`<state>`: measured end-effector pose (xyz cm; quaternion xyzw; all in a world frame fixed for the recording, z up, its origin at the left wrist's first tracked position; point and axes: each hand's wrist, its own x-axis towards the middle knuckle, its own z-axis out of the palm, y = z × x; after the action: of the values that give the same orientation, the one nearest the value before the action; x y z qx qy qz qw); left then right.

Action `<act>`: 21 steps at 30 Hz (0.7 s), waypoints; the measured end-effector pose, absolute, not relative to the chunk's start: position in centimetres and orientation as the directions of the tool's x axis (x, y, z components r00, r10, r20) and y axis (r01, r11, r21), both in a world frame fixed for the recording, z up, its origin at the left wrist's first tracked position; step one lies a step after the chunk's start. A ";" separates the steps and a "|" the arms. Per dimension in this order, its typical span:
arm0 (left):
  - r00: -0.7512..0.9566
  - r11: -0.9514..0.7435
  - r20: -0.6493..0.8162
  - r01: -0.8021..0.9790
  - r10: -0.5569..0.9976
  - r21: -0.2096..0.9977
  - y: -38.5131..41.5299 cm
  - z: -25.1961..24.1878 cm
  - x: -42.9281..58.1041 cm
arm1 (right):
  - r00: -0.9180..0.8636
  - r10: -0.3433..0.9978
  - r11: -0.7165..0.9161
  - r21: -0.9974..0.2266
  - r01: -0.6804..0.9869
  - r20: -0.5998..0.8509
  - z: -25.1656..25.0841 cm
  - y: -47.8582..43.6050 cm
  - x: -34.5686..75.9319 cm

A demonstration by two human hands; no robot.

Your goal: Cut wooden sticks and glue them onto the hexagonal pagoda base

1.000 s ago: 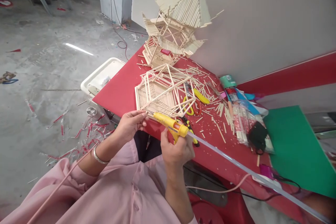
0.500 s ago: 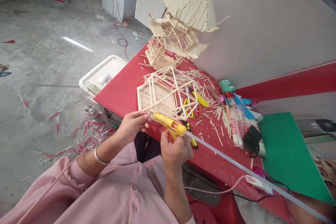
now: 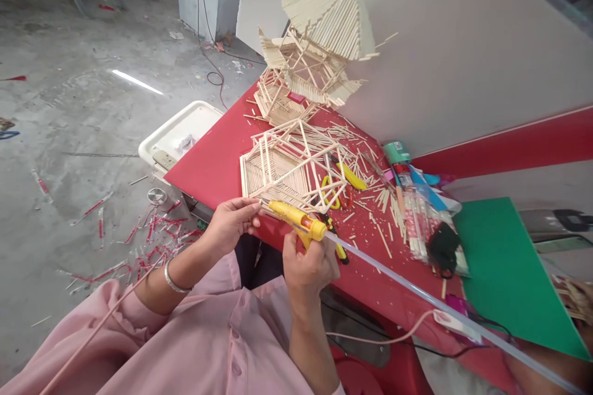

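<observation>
My right hand (image 3: 308, 262) is wrapped round the handle of a yellow glue gun (image 3: 296, 219), with a long clear glue stick (image 3: 393, 274) running out of its back. The thumb and fingers of my left hand (image 3: 236, 222) pinch a small thin stick (image 3: 260, 201) right at the gun's nozzle. Just beyond the nozzle, an open frame of thin wooden sticks (image 3: 278, 173) rests on the red table (image 3: 204, 166). A taller tiered stick model with a pointed roof (image 3: 333, 18) stands behind it.
Loose sticks (image 3: 382, 241), yellow-handled scissors (image 3: 330, 191) and a yellow cutter (image 3: 352, 176) lie right of the frame. Farther right are bagged sticks (image 3: 417, 222) and a green board (image 3: 514, 271). A white tray (image 3: 180, 117) is at the left. A cable crosses my left arm.
The view has shifted slightly. Both hands keep nearly the same pose, with the glue gun nozzle still beside the small stick.
</observation>
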<state>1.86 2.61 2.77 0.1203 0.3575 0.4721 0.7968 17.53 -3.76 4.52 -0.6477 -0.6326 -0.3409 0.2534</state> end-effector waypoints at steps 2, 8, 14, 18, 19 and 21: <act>0.300 0.527 -0.455 -0.663 0.838 0.532 2.6 2.8 1.9 | -0.040 0.642 -0.070 0.111 0.991 0.766 4.6 -3.7 17.5; 0.312 0.537 -0.459 -0.662 0.832 0.524 2.6 2.9 1.8 | -0.063 0.614 -0.066 0.131 0.989 0.786 4.9 -3.5 17.3; 0.338 0.563 -0.470 -0.649 0.816 0.511 2.8 2.9 1.6 | -0.070 0.615 -0.050 0.128 0.990 0.785 4.8 -3.5 17.4; 0.337 0.570 -0.476 -0.635 0.812 0.522 3.0 3.2 1.6 | -0.057 0.619 -0.059 0.118 0.991 0.784 4.8 -3.5 17.5; 0.336 0.571 -0.478 -0.632 0.811 0.524 3.0 3.3 1.6 | -0.054 0.620 -0.059 0.115 0.992 0.783 4.8 -3.5 17.5; 0.337 0.575 -0.483 -0.628 0.808 0.524 3.1 3.4 1.6 | -0.050 0.626 -0.056 0.109 0.992 0.778 4.9 -3.6 17.4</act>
<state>1.61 3.05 3.40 0.1232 0.3662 0.4441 0.8084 17.43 -3.55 4.88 -0.6373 -0.6348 -0.3493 0.2623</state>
